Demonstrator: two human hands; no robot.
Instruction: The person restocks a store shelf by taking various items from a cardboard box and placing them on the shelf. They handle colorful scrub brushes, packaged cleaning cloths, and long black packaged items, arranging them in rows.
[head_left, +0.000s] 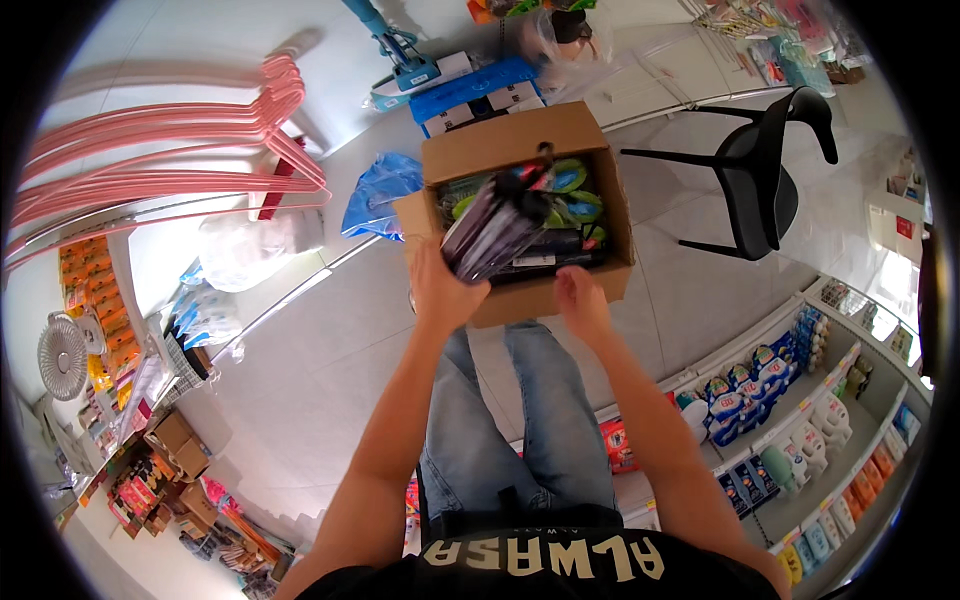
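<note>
My left hand (444, 289) grips a bundle of dark, shiny plastic-wrapped items (495, 225) over an open cardboard box (525, 306). The bundle is slightly blurred, and what the items are I cannot tell. My right hand (583, 300) is at the box's near right edge with its fingers curled; whether it touches the flap is unclear. Inside the box lie green-edged packaged items (581, 204) and dark packages, one bearing a white label. The bundle hides part of the contents.
A blue plastic bag (386, 191) lies left of the box, and a blue carton (476, 94) stands behind it. A black chair (757, 176) is at the right. Pink hangers (172, 161) hang at the left. Stocked shelves (817, 420) fill the lower right.
</note>
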